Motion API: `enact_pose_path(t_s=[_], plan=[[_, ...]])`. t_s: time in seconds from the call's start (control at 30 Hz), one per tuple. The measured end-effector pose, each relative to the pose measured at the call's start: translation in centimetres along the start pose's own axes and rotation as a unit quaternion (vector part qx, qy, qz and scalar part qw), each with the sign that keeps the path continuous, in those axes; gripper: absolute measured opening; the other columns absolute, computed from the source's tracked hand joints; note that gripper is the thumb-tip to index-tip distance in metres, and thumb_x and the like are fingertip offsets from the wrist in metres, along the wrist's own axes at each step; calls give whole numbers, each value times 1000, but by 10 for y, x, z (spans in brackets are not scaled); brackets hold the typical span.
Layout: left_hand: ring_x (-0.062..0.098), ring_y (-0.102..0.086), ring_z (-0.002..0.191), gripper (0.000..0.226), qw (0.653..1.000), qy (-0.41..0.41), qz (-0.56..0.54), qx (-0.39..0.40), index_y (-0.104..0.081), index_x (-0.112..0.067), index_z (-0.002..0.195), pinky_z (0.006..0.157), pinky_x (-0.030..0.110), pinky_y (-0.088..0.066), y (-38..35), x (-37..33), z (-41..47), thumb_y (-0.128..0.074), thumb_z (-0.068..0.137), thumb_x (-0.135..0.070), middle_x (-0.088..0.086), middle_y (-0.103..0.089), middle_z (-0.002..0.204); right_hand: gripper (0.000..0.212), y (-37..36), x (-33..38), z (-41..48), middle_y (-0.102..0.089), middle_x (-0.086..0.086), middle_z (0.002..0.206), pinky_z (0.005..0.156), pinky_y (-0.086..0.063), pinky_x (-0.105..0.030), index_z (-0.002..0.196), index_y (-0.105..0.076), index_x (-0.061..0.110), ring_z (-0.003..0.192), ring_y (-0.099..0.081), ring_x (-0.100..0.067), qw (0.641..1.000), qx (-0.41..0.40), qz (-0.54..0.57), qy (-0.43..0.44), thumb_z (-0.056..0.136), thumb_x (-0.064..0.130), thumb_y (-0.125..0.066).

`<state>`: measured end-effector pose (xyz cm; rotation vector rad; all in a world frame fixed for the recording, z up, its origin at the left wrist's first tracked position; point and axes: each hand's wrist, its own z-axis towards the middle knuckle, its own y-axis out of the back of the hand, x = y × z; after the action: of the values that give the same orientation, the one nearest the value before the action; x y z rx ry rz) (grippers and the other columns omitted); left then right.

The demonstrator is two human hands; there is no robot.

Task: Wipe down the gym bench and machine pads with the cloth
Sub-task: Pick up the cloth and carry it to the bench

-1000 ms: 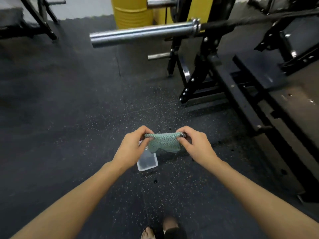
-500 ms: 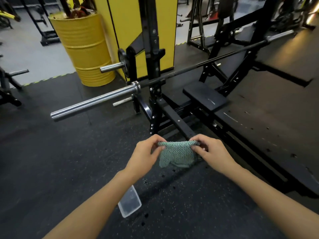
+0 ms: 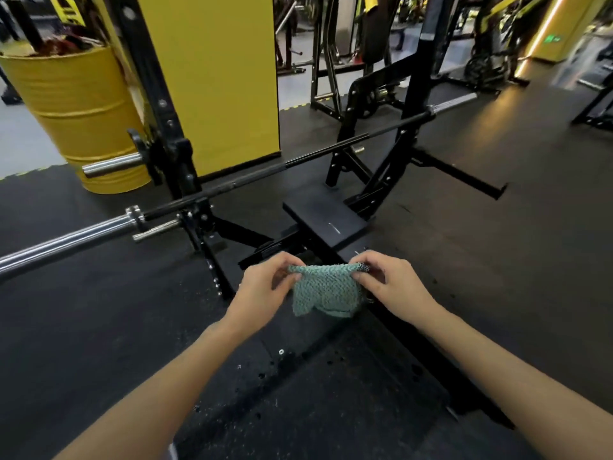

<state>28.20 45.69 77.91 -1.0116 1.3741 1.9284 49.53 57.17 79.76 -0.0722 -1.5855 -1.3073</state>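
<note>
A green knitted cloth [image 3: 323, 288] hangs in the air, stretched between both hands. My left hand [image 3: 262, 287] pinches its upper left corner. At the upper right corner, my right hand [image 3: 393, 287] pinches the cloth's rolled top edge. Just beyond the cloth stands a black gym bench; its small black pad [image 3: 326, 220] lies low between the rack's uprights. The bench's frame runs from behind the cloth toward the lower right, partly hidden by my right forearm.
A barbell [image 3: 99, 229] rests across the black rack [image 3: 172, 151], its chrome sleeve reaching to the left edge. A yellow drum [image 3: 79, 107] and a yellow panel [image 3: 215, 74] stand behind. Dark rubber floor with wet spots lies below my hands. More machines stand at the back right.
The view has tilted up from the floor to the bench and rack. The clear plastic container on the floor has dropped out of sight. Both hands keep hold of the cloth.
</note>
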Motion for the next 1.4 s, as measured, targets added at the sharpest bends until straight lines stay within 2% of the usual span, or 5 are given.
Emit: enact_pose_path(t_s=[0.47,0.7,1.03,1.23,1.4], plan=[[4,-66,87,14,1000,7,-19,-21,-66,-16,101,75,13,-50,-68,41,193,-62,95,-5,-5,-71,90,15,43,-113,160,-69,16,91,77,-48,-20,98,-68,23,85,-63,-2,998,-37,27,-31,93,10,-64],[9,-67,92,13,998,39,-32,-34,-66,-14,103,84,33,-55,-77,113,313,-61,95,-5,-4,-71,95,19,29,-167,292,-68,14,87,66,-43,-12,95,-66,28,73,-59,4,999,5,22,-46,93,10,-64],[12,-67,93,13,991,122,-42,-39,-67,-18,102,86,35,-55,-85,208,413,-60,96,-8,-4,-71,95,16,-24,-237,433,-66,17,87,68,-41,-7,100,-69,21,77,-58,8,995,59,25,-77,92,8,-64],[-2,-62,88,15,986,148,-37,-66,-66,-22,101,75,11,-47,-108,283,450,-61,96,-9,-13,-68,95,16,-74,-290,496,-70,10,96,82,-51,-25,102,-70,20,92,-65,-8,993,90,9,-70,92,9,-64],[4,-61,84,20,979,174,-38,-99,-64,-29,96,70,12,-46,-132,352,479,-60,96,-9,-7,-68,92,19,-122,-341,544,-69,7,91,85,-54,-34,104,-71,16,89,-66,-14,993,100,-4,-54,90,5,-65]])
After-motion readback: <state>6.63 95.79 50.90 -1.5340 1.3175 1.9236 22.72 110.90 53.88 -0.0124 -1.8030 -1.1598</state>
